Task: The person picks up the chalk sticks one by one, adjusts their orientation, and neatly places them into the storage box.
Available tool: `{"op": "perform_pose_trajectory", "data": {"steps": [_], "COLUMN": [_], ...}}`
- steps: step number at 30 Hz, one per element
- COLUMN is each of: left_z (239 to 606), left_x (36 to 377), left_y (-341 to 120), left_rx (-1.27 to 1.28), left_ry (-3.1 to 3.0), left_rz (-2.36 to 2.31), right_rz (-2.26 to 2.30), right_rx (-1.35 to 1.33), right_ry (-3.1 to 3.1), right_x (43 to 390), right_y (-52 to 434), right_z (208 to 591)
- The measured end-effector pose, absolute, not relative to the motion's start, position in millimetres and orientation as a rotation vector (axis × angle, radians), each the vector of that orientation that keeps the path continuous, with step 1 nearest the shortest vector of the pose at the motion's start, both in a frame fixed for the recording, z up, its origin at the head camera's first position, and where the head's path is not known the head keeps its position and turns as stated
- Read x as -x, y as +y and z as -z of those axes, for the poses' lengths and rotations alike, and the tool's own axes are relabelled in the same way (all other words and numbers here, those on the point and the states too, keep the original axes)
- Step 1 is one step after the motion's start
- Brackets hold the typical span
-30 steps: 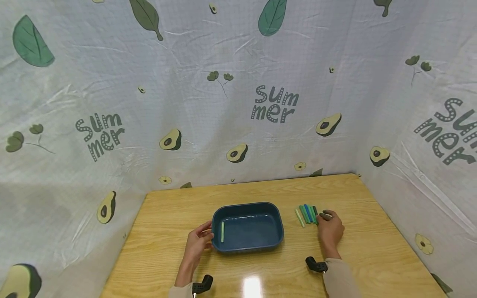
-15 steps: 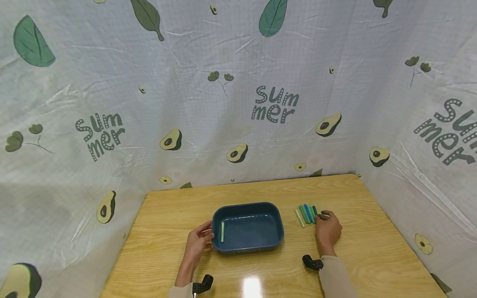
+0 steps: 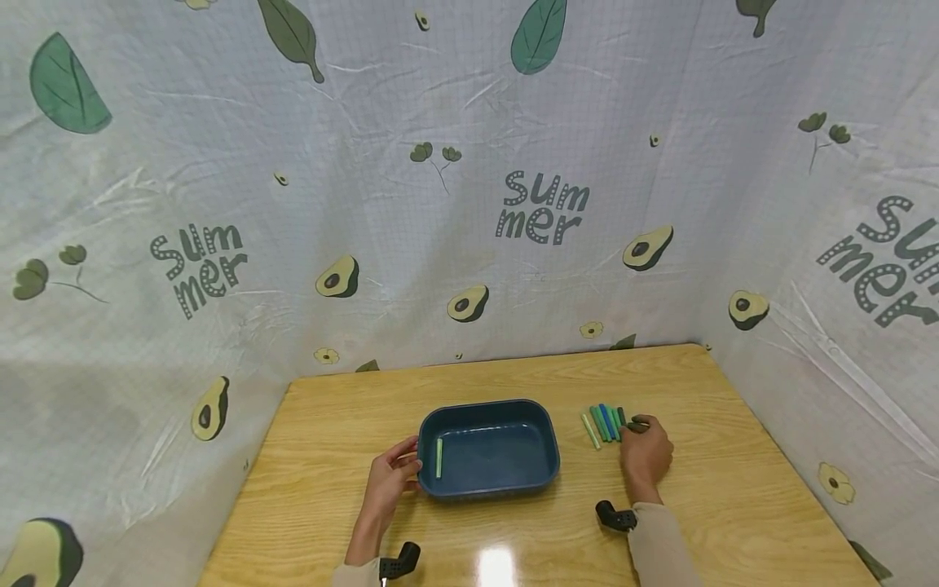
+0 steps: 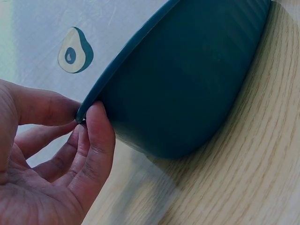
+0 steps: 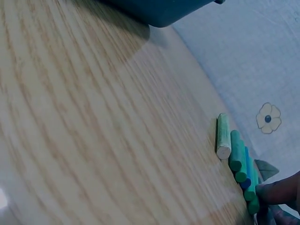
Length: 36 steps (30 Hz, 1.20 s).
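Since a second ago the right hand (image 3: 645, 456) has slid a little toward the row of chalk sticks (image 3: 605, 422), while the left hand (image 3: 389, 481) and the tray (image 3: 487, 481) sit where they were.

From the head view, a wooden table (image 3: 330, 424) stands in a corner walled by white cloth (image 3: 220, 163) printed with avocados, leaves and the word "summer". The dark blue tray lies at the table's middle with one pale green chalk stick (image 3: 438, 457) inside, near its left wall. The left hand holds the tray's left rim. The right hand rests just right of the chalk row, its fingertips pinching a dark stick (image 3: 637, 425) at the row's near end.

In the left wrist view, the thumb and curled fingers (image 4: 96, 136) of the left hand grip the tray's rim (image 4: 122, 63) from outside.

In the right wrist view, the sticks (image 5: 236, 150) lie side by side on the tabletop, touching one another, well apart from the tray's corner (image 5: 164, 11). A fingertip (image 5: 281, 192) touches the far end of the row; how firmly the right hand grips cannot be told here.
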<state>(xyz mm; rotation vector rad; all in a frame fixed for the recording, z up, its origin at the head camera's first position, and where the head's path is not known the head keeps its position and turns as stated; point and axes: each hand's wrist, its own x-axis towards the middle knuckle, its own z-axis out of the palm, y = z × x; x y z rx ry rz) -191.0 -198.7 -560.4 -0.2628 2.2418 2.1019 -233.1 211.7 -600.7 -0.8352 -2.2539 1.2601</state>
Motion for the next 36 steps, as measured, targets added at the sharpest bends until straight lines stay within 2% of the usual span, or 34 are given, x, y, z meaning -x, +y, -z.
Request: {"op": "perform_pose_trajectory", "data": {"steps": [15, 26, 36], "left_z": [561, 560, 561], "left_x": [191, 192, 190], "left_y": [-199, -200, -201], "left_rx": [0.253, 0.240, 0.248], "left_ry": [2.246, 2.258, 2.254], "left_rz": [-2.102, -2.095, -2.092], "right_rz": [-1.360, -1.525, -1.810], "right_rx": [0.822, 0.639, 0.603], "right_ry": [-2.221, -2.370, -2.420], "right_x": [233, 222, 221], "right_y": [217, 228, 234], "right_z": [596, 582, 571]}}
